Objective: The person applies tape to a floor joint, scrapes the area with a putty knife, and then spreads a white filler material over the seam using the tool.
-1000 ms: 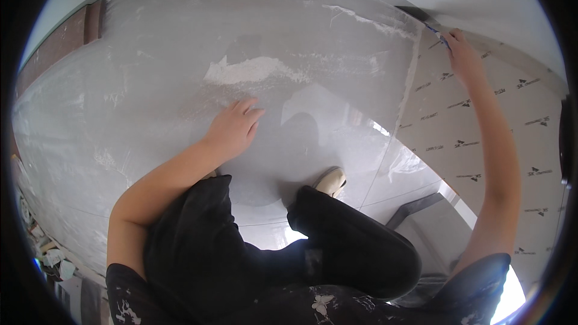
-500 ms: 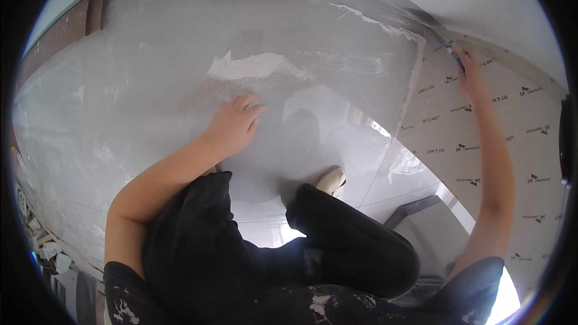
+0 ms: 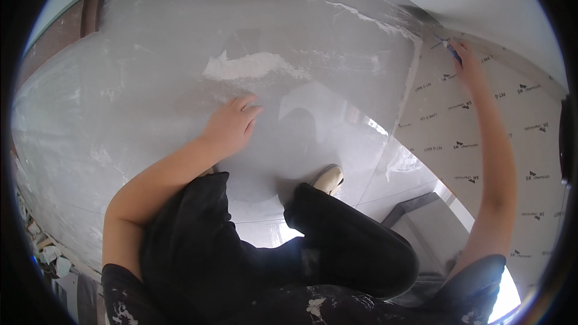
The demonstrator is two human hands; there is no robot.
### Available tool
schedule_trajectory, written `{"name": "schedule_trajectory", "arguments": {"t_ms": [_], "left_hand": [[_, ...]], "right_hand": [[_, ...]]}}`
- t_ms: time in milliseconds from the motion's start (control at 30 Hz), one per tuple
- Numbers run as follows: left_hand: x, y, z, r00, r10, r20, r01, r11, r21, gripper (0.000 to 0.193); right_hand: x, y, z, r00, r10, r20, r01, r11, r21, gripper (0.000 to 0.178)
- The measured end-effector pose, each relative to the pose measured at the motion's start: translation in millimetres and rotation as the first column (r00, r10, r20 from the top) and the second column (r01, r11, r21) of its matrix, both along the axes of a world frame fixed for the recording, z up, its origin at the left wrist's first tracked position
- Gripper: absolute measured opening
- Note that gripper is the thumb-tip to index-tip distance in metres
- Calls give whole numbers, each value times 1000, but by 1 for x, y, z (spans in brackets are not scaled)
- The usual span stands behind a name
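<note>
My left hand [image 3: 232, 123] lies flat against a wall covered in clear plastic film [image 3: 180, 84], fingers spread, just below a white plaster patch [image 3: 247, 67]. Far up at the right, my right hand [image 3: 465, 60] is closed around a small blue-handled tool [image 3: 451, 51] whose tip touches the seam where the film's edge meets the ceiling corner. What kind of tool it is I cannot make out.
A printed protective sheet [image 3: 481, 144] covers the wall to the right. The film's loose edge [image 3: 406, 99] runs down between the two walls. My black-trousered legs and a cream shoe [image 3: 328, 179] stand above a glossy floor. Debris [image 3: 45, 253] lies at lower left.
My right hand with the tool has slid a little to the right and down along the ceiling seam. The left hand has stayed pressed on the film.
</note>
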State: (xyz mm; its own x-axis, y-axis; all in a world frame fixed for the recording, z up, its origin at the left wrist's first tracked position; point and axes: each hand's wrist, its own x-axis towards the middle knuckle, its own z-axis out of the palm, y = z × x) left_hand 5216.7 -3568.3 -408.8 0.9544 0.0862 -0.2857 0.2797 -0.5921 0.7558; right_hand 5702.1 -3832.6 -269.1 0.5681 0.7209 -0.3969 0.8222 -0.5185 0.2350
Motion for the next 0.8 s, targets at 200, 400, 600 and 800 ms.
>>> {"name": "schedule_trajectory", "arguments": {"t_ms": [200, 400, 600, 800], "left_hand": [[4, -1, 5, 999, -9, -34, 9, 1000, -7, 27], [3, 2, 2, 1000, 2, -24, -2, 1000, 11, 27], [-1, 2, 2, 1000, 15, -17, -15, 1000, 10, 28], [3, -1, 7, 999, -12, -32, 12, 1000, 10, 29]], "right_hand": [[2, 2, -19, 998, 1, 61, 6, 994, -109, 44], [-61, -54, -32, 999, -38, 6, 39, 992, -117, 47], [-113, -42, 10, 965, -229, -128, 204, 961, -187, 38], [-51, -3, -5, 988, -154, -16, 154, 986, 57, 36]]}}
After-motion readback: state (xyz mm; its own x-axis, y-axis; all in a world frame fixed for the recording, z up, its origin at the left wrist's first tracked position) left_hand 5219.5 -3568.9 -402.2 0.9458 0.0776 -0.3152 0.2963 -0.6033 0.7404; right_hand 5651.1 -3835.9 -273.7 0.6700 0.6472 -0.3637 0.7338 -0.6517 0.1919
